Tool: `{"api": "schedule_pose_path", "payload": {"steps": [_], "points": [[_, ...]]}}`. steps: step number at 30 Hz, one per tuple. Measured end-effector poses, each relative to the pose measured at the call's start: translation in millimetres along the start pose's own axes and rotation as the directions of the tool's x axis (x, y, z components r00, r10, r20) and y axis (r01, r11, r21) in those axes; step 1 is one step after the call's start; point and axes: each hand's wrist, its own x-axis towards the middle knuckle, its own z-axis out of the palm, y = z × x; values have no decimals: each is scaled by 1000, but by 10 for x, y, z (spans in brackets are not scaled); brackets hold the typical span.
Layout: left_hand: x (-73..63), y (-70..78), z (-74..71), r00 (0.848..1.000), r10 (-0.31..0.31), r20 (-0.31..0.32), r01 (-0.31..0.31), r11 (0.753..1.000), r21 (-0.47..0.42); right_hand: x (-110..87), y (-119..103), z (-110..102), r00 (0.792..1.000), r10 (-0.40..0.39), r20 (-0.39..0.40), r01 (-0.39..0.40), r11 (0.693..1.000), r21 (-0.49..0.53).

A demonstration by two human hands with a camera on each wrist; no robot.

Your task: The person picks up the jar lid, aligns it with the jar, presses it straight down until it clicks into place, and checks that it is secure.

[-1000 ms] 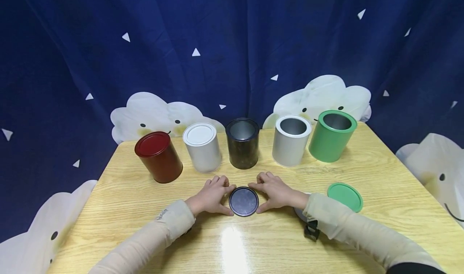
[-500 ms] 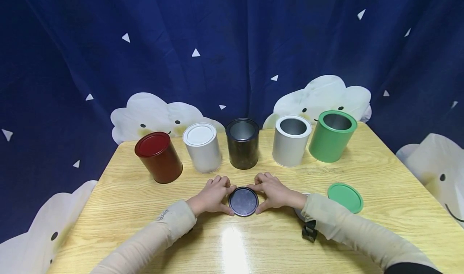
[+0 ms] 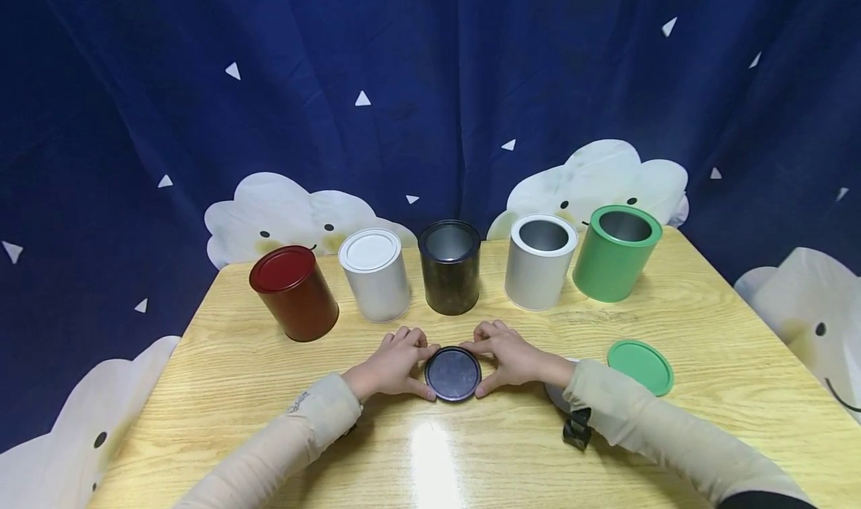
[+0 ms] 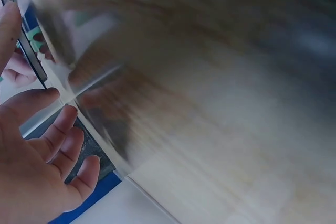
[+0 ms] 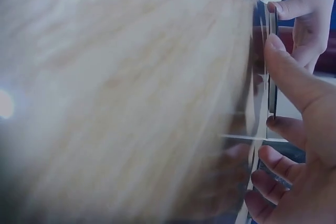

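Between the two hands is a round black can lid (image 3: 453, 374), level and with its top face up, close over the table in the head view. My left hand (image 3: 392, 363) holds its left rim with thumb and index finger. On the opposite side, the thumb and index finger of my right hand (image 3: 509, 356) grip the right rim. The right wrist view shows the lid (image 5: 272, 66) edge-on between fingertips, the other fingers loosely bent. Straight behind the hands stands a black can (image 3: 451, 281), its top uncovered and its grey inside showing.
A red can (image 3: 294, 292) and a white can (image 3: 375, 277) stand lidded at the left. Right of the black can are an uncovered white can (image 3: 538, 273) and green can (image 3: 613, 262). A green lid (image 3: 640, 367) lies at right; another pale lid (image 3: 557, 398) is partly under the right forearm.
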Motion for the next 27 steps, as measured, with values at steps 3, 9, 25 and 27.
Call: {"api": "schedule_pose_path", "payload": {"steps": [3,9,25,27], "points": [[0,-5,-8,1000,0,-9,0,1000,-8,-12,15,-16,1000,-11,-15,11,1000,13],[1,-11,-43,999,11,-36,-12,999,-42,-24,73,-36,991,-92,-93,95,995,33],[-7,-18,-137,991,69,-113,-80,993,-93,-14,0,-194,998,-40,-49,42,998,44],[-5,-24,-143,989,75,-125,-87,991,-97,-14,-1,-209,998,-46,-50,48,998,44]]}}
